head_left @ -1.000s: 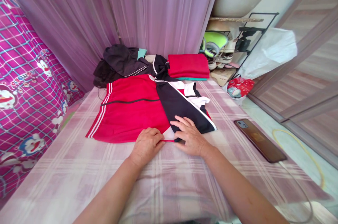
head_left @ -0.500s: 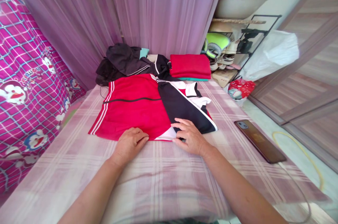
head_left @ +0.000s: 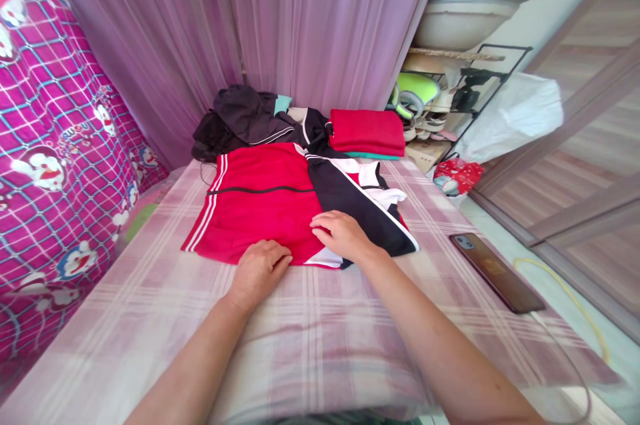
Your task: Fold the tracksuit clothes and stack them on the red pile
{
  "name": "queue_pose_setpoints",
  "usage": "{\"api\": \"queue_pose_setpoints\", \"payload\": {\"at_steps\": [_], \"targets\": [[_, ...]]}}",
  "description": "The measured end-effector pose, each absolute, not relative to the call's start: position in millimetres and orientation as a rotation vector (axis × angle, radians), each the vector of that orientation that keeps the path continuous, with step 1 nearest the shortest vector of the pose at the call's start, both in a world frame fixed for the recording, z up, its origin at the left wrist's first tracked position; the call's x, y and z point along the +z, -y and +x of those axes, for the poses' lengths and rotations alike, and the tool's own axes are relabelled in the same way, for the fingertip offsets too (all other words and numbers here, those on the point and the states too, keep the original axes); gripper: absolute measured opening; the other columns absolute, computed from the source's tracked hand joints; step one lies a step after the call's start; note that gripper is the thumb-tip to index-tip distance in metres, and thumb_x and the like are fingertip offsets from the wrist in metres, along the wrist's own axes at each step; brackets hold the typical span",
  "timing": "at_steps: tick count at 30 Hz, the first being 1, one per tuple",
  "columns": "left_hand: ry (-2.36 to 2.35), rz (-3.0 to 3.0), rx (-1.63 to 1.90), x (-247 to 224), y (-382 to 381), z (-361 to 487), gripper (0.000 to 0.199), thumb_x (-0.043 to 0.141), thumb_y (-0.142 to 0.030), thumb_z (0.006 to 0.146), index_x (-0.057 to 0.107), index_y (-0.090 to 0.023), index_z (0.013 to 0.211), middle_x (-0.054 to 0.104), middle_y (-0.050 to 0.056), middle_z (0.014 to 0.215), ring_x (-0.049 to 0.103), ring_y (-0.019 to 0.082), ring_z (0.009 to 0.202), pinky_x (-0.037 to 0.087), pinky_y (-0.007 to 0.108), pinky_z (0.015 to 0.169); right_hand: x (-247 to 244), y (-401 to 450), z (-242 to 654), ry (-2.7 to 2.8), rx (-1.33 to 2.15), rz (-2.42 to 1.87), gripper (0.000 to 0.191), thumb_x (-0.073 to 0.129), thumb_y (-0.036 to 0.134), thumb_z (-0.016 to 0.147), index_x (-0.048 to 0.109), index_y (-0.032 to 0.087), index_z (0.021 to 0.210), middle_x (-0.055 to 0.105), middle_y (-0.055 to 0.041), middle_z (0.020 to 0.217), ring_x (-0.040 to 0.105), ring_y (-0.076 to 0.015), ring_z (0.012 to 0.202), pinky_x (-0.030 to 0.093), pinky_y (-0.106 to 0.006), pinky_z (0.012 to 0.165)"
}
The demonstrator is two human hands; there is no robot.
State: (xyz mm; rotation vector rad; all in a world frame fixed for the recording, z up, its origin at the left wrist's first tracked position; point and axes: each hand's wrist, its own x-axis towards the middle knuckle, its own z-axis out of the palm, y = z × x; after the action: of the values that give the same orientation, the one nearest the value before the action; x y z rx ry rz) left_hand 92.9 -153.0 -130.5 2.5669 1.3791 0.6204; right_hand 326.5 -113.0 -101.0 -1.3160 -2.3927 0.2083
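Note:
A red, black and white zip jacket (head_left: 265,211) lies spread on the plaid-covered table, a dark zipper running across its red part. One black sleeve (head_left: 350,201) with white piping is folded slantwise over the body. My left hand (head_left: 263,268) rests on the near edge of the red cloth, fingers laid over it and not gripping. Above the red cloth, close to the sleeve's left edge, is my right hand (head_left: 343,233); its fingers are loosely bent and apart, and whether they touch the fabric is unclear.
Folded red garments (head_left: 367,133) are stacked at the back, beside a heap of dark clothes (head_left: 250,115). A phone (head_left: 495,271) with a cable lies on the plaid cloth (head_left: 150,318) to the right. Beyond stands a shoe rack (head_left: 477,91); a purple curtain (head_left: 320,25) hangs behind.
My right hand has moved left and away from me, from the black sleeve's near edge onto the red part. My left hand stays at the jacket's near edge. The view has shifted slightly.

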Motion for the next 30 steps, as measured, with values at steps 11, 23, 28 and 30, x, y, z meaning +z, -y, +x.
{"api": "queue_pose_setpoints", "payload": {"at_steps": [11, 23, 28, 30], "targets": [[-1.343, 2.578, 0.736, -142.3, 148.3, 90.1, 0.025, 0.052, -0.026, 0.095, 0.074, -0.024, 0.106, 0.074, 0.006, 0.107, 0.065, 0.022, 0.101, 0.05, 0.04, 0.089, -131.7, 74.7, 320.1, 2.411, 0.135, -1.64, 0.04, 0.047, 0.031, 0.098, 0.061, 0.021, 0.134, 0.054, -0.0101, 0.146, 0.048, -0.0211, 0.135, 0.035, -0.041, 0.111], [-1.505, 2.523, 0.828, -133.0, 149.6, 88.8, 0.025, 0.051, -0.027, 0.095, 0.073, -0.024, 0.106, 0.074, 0.005, 0.099, 0.065, 0.021, 0.091, 0.052, 0.037, 0.083, -103.3, 64.8, 305.5, 2.349, 0.006, -1.874, 0.034, 0.043, 0.032, 0.098, 0.07, 0.024, 0.116, 0.071, -0.0085, 0.123, 0.063, -0.0229, 0.113, 0.041, -0.039, 0.1], [-1.668, 2.53, 0.794, -136.0, 144.3, 82.2, 0.034, 0.05, -0.034, 0.095, 0.067, -0.024, 0.123, 0.068, 0.008, 0.127, 0.059, 0.027, 0.119, 0.042, 0.05, 0.106, -90.9, 40.1, 280.3, 2.331, 0.022, -1.784, 0.038, 0.038, 0.034, 0.1, 0.065, 0.025, 0.126, 0.072, -0.0081, 0.121, 0.066, -0.0231, 0.108, 0.047, -0.035, 0.092], [-1.751, 2.524, 0.675, -141.9, 142.7, 81.0, 0.043, 0.05, -0.039, 0.095, 0.06, -0.022, 0.133, 0.06, 0.011, 0.139, 0.051, 0.031, 0.131, 0.035, 0.057, 0.112, -91.8, 29.1, 268.0, 2.325, 0.04, -1.771, 0.04, 0.04, 0.036, 0.1, 0.06, 0.025, 0.133, 0.071, -0.0084, 0.121, 0.067, -0.0228, 0.108, 0.048, -0.034, 0.091]]}}
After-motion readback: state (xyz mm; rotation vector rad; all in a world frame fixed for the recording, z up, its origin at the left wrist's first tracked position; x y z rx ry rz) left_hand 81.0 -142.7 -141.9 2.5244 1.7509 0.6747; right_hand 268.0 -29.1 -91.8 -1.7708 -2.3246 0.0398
